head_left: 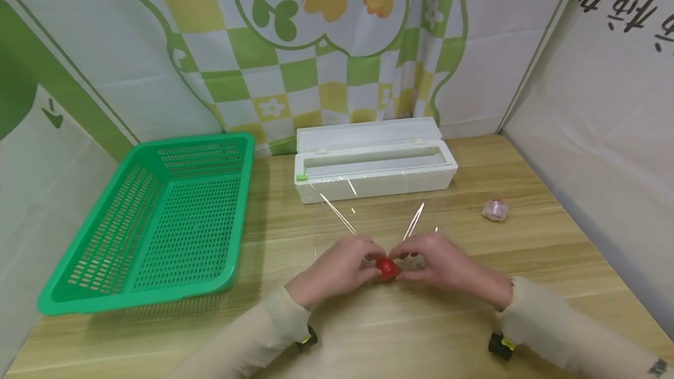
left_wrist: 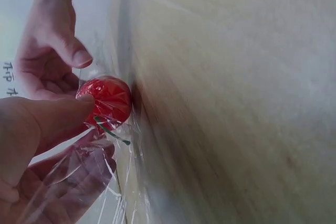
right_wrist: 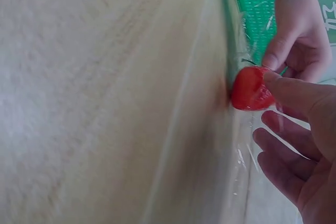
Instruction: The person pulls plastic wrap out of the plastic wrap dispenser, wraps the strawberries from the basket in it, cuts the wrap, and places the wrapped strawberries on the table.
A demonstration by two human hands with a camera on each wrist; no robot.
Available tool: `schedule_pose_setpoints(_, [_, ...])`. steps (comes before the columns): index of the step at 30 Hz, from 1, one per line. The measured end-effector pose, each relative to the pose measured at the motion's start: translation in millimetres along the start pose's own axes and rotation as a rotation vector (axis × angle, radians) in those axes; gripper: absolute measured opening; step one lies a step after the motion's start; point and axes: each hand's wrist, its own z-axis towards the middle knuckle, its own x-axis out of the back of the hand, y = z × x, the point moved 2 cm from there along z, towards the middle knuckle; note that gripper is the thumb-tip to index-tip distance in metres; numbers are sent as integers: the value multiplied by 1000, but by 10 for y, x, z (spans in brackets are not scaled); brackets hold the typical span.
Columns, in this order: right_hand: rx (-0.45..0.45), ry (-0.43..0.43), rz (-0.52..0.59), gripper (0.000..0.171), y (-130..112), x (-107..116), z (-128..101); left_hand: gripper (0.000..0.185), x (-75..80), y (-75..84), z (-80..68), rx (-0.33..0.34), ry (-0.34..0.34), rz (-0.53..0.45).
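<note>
A red fruit (head_left: pixel 387 269) with a thin green stem (left_wrist: pixel 113 132) is on the wooden table, between both hands, with clear cling film (left_wrist: pixel 68 169) gathered over it. My left hand (head_left: pixel 342 268) grips the wrapped fruit, thumb pressed on its side and fingers behind the film. From the other side my right hand (head_left: pixel 434 259) holds the film at the fruit, its thumb right at the red surface; the remaining fingers curl loosely, as the right wrist view shows. The film stretches back across the table toward a white dispenser box (head_left: pixel 376 183) whose lid stands raised.
To the left sits a green plastic basket (head_left: pixel 239 238) with perforated sides and floor. A small film-wrapped piece (head_left: pixel 495 210) lies on the right of the table (head_left: pixel 526 262). Behind the dispenser hangs a checked, flowered curtain (head_left: pixel 295 75), with pale walls at both sides.
</note>
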Motion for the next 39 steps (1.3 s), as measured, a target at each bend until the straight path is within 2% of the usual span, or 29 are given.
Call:
schedule_pose_setpoints(6, [-67,-3,104,23,52,-62,38,21,18,-66,19,46,-7,-52])
schedule_pose_setpoints(11, [-131,-25,164,21,146,-55,69,23,60,-56,0,56,10,-22])
schedule_pose_setpoints(13, [-158,-47,184,20,189,-35,87,25,78,-39,-8,41,17,17])
schedule_pose_setpoints(18, [-195,-100,226,20,306,14,141,35,103,10,-10,-58,23,136])
schedule_pose_setpoints(22, [-184,-124,241,22,373,55,175,34,104,-15,9,-64,10,138])
schedule_pose_setpoints(26, [-138,-70,194,22,374,147,182,30,109,-86,35,-50,13,87])
schedule_pose_setpoints(28, [-94,-36,135,21,340,192,187,28,114,-121,43,-46,15,54])
schedule_pose_setpoints(33, [-20,-46,4,25,225,176,218,28,121,-195,56,-23,17,-33])
schedule_pose_setpoints(37, [-30,-43,2,30,233,66,237,29,119,-247,73,-17,17,-60])
schedule_pose_setpoints(39, [-34,-39,17,32,254,30,254,29,133,-257,73,-5,22,-34])
